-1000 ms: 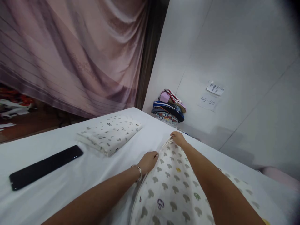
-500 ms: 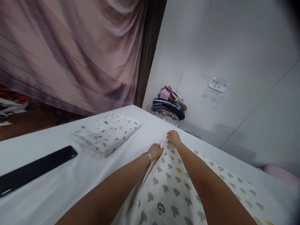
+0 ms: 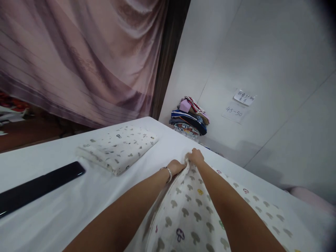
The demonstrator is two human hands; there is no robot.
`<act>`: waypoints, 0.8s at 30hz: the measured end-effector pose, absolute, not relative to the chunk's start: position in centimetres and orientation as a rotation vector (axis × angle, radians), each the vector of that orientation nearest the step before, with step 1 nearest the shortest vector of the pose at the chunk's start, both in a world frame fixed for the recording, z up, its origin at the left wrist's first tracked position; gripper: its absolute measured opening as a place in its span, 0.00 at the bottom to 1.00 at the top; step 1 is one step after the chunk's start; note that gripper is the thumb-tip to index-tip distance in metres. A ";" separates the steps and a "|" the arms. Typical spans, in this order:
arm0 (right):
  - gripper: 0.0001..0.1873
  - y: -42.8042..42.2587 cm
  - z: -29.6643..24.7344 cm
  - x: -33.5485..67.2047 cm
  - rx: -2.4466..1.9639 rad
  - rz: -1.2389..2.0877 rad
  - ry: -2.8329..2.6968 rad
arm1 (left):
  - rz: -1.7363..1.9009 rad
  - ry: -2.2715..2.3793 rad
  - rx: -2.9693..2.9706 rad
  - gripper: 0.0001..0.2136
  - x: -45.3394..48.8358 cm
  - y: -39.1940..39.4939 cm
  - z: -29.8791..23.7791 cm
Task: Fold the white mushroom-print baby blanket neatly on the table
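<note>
A white cloth printed with mushrooms (image 3: 190, 206) stretches from the bottom of the view up to both hands. My left hand (image 3: 175, 168), a silver bracelet at its wrist, is closed on the cloth's gathered far edge. Just to its right, my right hand (image 3: 196, 157) pinches the same edge near its corner. Between my arms the fabric is raised in a ridge, and more of it lies flat to the right of my right arm. The fingertips are partly hidden by the hands and folds.
On the white table (image 3: 160, 134) lies a folded patterned cloth (image 3: 122, 148) at left, beside a long black glossy object (image 3: 42, 187). Folded textiles (image 3: 189, 117) are stacked by the grey wall (image 3: 262, 45), which bears paper signs (image 3: 238, 103). A pink curtain (image 3: 86, 52) hangs behind.
My hands have drawn slightly closer together at the cloth's edge. The left hand has shifted a little to the right; both still grip the cloth.
</note>
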State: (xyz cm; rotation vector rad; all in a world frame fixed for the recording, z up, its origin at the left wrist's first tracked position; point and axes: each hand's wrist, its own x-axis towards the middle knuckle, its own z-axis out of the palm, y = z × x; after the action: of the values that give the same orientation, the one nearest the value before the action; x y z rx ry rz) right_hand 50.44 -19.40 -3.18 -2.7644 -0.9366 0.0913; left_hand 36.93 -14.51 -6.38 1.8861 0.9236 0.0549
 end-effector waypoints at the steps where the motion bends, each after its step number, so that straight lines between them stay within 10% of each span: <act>1: 0.23 -19.2 -3.3 50.4 -2.780 0.132 -0.922 | 0.056 0.921 1.924 0.20 37.0 -14.6 -6.3; 16: 0.14 -18.6 -4.4 50.9 -2.583 0.362 -0.896 | 0.123 0.982 2.339 0.13 35.5 -13.0 -5.9; 24: 0.30 -16.1 -6.1 48.8 -2.388 0.496 -0.774 | 0.217 0.966 2.403 0.13 35.3 -14.3 -6.4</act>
State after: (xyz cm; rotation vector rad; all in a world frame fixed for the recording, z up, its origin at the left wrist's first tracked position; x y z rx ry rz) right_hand 48.78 -16.07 -6.06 -2.3879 -0.7736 0.4956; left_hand 35.32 -14.28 -6.43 2.4031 0.9664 0.2166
